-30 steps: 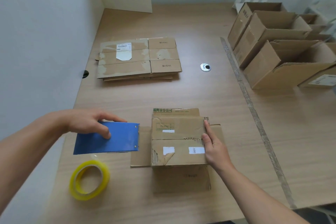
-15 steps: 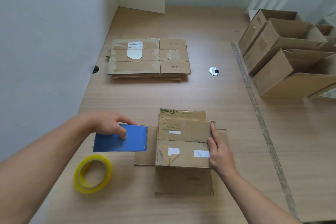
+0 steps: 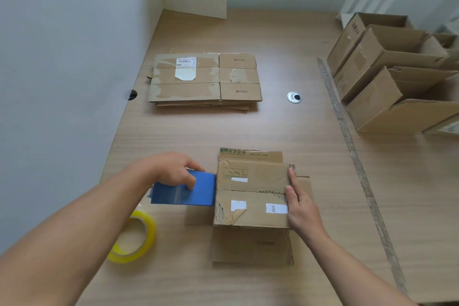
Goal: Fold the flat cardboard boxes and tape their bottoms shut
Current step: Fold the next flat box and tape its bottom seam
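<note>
A small cardboard box [image 3: 250, 196] stands bottom-up near the table's front, its two bottom flaps closed with a seam across the middle. My right hand [image 3: 299, 202] presses flat against the box's right edge, fingers straight. My left hand [image 3: 173, 171] grips a blue tape dispenser [image 3: 185, 192] whose right end touches the box's left edge at the seam. A yellow tape roll [image 3: 134, 240] lies on the table below my left forearm. A stack of flat cardboard boxes [image 3: 205, 79] rests farther back.
Several folded open boxes [image 3: 390, 74] lie in a row at the right. A strip of tape [image 3: 357, 164] runs along the table beside them. A metal grommet [image 3: 294, 97] sits mid-table. A white wall [image 3: 62, 82] borders the left edge.
My left hand has carried the blue dispenser rightward until it meets the box's left edge. My right hand has stayed on the box's right side.
</note>
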The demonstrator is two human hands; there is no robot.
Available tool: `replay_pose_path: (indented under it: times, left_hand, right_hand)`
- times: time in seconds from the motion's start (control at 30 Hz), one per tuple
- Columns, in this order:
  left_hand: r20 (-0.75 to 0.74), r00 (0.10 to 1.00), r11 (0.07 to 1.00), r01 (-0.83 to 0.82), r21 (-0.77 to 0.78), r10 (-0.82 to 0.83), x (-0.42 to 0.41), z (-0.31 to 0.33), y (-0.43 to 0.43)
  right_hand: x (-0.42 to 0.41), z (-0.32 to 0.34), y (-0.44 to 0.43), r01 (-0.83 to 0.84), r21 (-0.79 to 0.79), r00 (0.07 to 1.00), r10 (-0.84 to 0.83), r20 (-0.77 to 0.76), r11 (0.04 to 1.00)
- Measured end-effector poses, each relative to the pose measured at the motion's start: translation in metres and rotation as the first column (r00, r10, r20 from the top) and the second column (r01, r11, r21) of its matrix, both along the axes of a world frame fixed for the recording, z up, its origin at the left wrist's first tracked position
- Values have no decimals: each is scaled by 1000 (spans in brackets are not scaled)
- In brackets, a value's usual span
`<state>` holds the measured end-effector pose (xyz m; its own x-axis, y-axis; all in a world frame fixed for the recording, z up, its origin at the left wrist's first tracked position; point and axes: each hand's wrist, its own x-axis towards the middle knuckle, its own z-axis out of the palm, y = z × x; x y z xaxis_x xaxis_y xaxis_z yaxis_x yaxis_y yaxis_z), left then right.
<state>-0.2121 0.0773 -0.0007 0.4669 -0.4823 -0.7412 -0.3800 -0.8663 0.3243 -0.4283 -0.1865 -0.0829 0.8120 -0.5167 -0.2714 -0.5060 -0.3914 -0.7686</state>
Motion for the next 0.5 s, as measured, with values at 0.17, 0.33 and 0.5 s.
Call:
replay_pose_path:
  times: [0.17,0.33,0.5]
  left_hand:
    - [222,973,997,59,56,-70,-27,-5,-21]
    - [325,945,999,-42,20,34,-56,-26,-23]
    - [385,904,982,-182,-49,186,-61,-35,3]
  right_hand:
    - [3,-1,0,6,-15,1000,-6,-20,1000]
    - [4,4,2,33,-103,998,-37,-42,994]
    - [9,30,22,-142,-573,989,144,-43,807]
